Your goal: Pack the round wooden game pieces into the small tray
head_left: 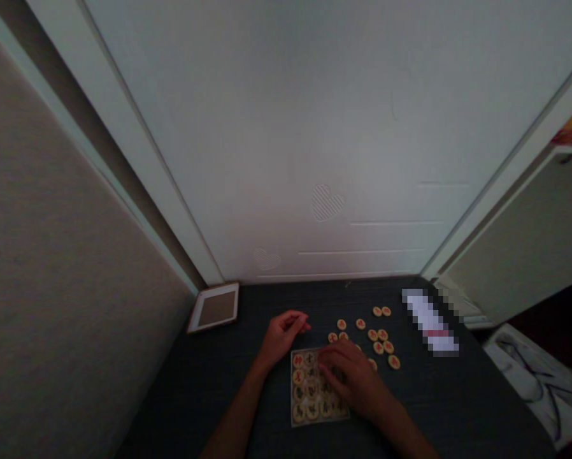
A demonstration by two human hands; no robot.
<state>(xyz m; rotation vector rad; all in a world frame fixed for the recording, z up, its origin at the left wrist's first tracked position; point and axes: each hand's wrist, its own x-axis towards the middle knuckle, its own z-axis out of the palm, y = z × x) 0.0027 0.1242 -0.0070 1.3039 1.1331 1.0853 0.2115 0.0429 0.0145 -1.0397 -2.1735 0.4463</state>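
Note:
A clear plastic tray lies on the dark table, with round Chinese chess pieces set in rows in it. Most of those that show carry black characters, and a couple at the left carry red ones. My right hand is over the tray's right side, fingers bent down and thumb close to them. It covers several spots there, and whatever is between its fingertips is hidden. Just beyond the tray's upper left corner, my left hand rests with its fingers curled together; their inside cannot be seen.
Loose red-marked chess pieces are scattered right of and behind the tray. A tablet-like white-framed object lies at the back left. A blurred-out whitish item lies at the right. The white panel rises at the table's back edge.

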